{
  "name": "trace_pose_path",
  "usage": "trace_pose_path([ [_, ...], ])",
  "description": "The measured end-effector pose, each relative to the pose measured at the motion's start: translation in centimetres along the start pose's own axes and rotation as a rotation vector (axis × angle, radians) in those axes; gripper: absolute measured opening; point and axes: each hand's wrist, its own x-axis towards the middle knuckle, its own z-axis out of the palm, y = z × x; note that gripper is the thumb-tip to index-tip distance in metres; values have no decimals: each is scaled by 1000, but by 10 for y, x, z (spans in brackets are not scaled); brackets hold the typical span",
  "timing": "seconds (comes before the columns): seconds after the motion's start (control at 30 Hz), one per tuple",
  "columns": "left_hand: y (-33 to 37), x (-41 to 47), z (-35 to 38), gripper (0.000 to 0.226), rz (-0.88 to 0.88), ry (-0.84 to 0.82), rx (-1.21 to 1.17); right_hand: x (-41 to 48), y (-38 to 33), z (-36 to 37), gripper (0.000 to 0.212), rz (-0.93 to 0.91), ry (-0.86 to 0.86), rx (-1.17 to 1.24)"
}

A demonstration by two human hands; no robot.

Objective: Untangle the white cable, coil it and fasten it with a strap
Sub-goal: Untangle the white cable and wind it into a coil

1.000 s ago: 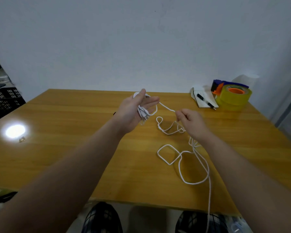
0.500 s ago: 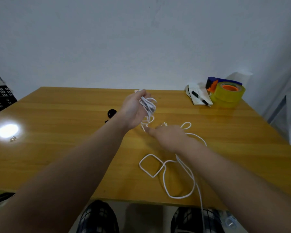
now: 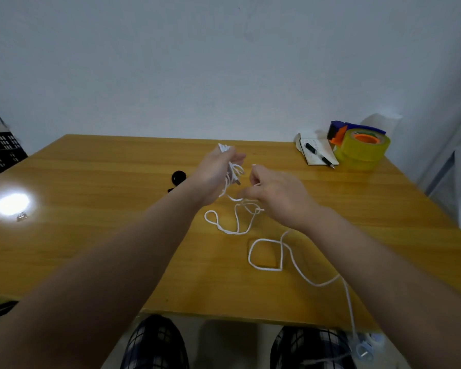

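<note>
My left hand [image 3: 214,173] grips a small bundle of coiled turns of the white cable [image 3: 264,255] above the middle of the wooden table [image 3: 91,235]. Just to its right, my right hand [image 3: 277,194] pinches a strand of the same cable with curled fingers. Loose loops lie on the table below both hands, and the tail runs off the front edge at the lower right. A black strap [image 3: 178,177] lies left of my left wrist, partly hidden by it.
At the back right stand a yellow tape roll [image 3: 362,151] with a blue and orange dispenser, and a notepad [image 3: 318,155] with a black pen on it. A small metal object [image 3: 22,216] lies near a light glare at the left. Black crates stand beyond the table's left edge.
My right hand has come back up toward my left hand with a strand. The loops on the table have shifted and a new loop lies under my left wrist.
</note>
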Motion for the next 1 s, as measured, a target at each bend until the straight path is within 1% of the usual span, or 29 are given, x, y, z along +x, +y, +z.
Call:
trace_pose_path([
  [0.07,-1,-5,5,29,-25,-67,-18,4,0,-3,43,-29,94,57],
  [0.1,0,-8,7,22,-39,-92,-33,5,1,-6,38,-14,126,77],
  [0.17,-2,-12,7,19,-47,-129,-9,5,5,-11,18,37,166,97],
  [0.2,-3,-13,7,22,-45,-145,24,4,6,-14,11,90,167,128],
  [0.27,-3,-18,9,35,-20,-198,107,4,9,-17,10,186,164,180],
  [0.33,-3,-23,13,48,-4,-282,223,4,10,-18,13,254,163,214],
  [0.37,-2,-24,14,51,-2,-304,278,4,10,-19,16,285,168,222],
  [0.47,2,-25,16,31,38,-291,377,5,10,-19,25,363,172,234],
  [0.5,4,-26,16,33,42,-297,377,5,10,-19,29,391,170,230],
  [0.53,6,-27,15,42,41,-318,380,6,11,-19,34,424,160,221],
  [0.6,10,-31,13,61,31,-333,489,6,13,-18,48,478,133,214],
  [0.63,11,-33,12,66,24,-337,531,5,15,-18,55,484,121,246],
  [0.67,11,-34,13,67,18,-356,516,4,16,-18,61,471,93,326],
  [0.73,11,-40,17,61,-22,-411,406,1,16,-20,69,383,0,634],
  [0.77,12,-44,19,59,-46,-420,343,-1,14,-22,67,332,-60,814],
  [0.83,11,-48,24,63,-65,-382,250,-7,14,-24,48,260,-190,1083],
  [0.87,9,-49,25,70,-69,-346,225,-8,14,-24,39,239,-233,1147],
  [0.9,8,-49,24,74,-75,-315,211,-10,12,-24,34,237,-245,1159],
  [1.0,6,-45,22,67,-102,-292,80,-8,11,-19,24,312,-132,1076],
])
